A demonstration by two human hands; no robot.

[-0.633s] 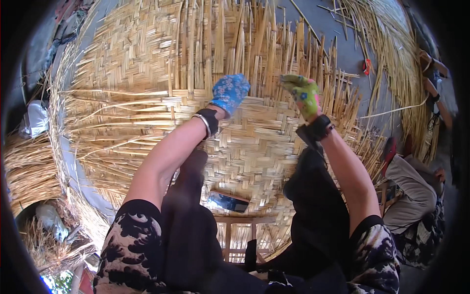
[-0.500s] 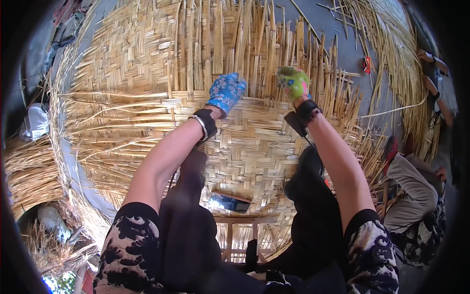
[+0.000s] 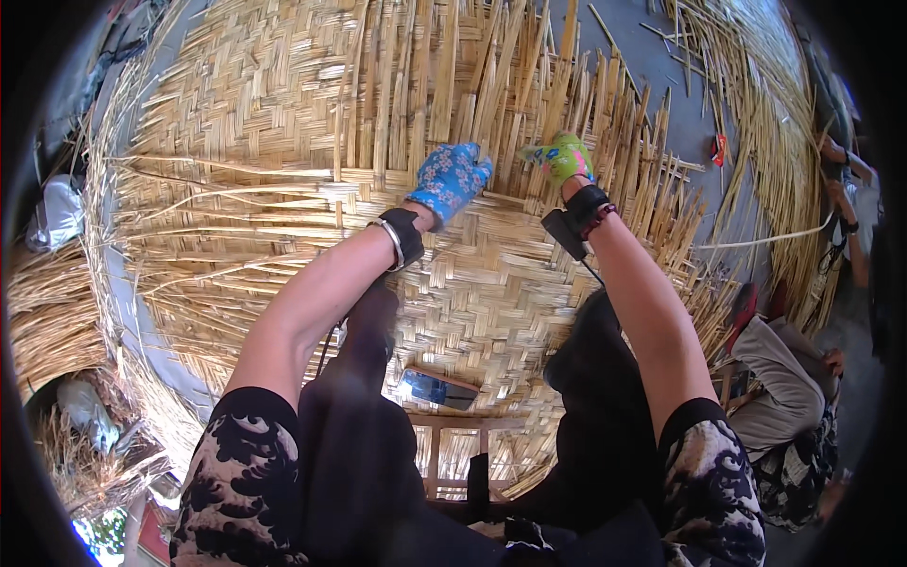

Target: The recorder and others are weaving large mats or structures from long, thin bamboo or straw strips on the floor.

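Note:
My left hand [image 3: 452, 181], in a blue floral glove, is closed over the straw-coloured woven mat [image 3: 453, 283], where long loose strips [image 3: 387, 94] meet the weave; what its fingers hold is hidden. My right hand [image 3: 559, 159], in a green floral glove, is at the strips just to the right, fingers bent around something I cannot make out. Dark bands circle both wrists, with a small black box at the right one. A phone [image 3: 437, 387] lies on the mat between my legs.
Straw bundles [image 3: 52, 321] lie left and long loose reeds [image 3: 756, 161] upper right, beside a small red object [image 3: 718, 151]. At the right edge another person's arms [image 3: 846, 203] and trousered legs [image 3: 775, 378] show. A wooden frame [image 3: 463, 425] is below the phone.
My right hand has moved left and slightly up, closer to my left hand. My left hand has shifted slightly. The whole view has shifted a little.

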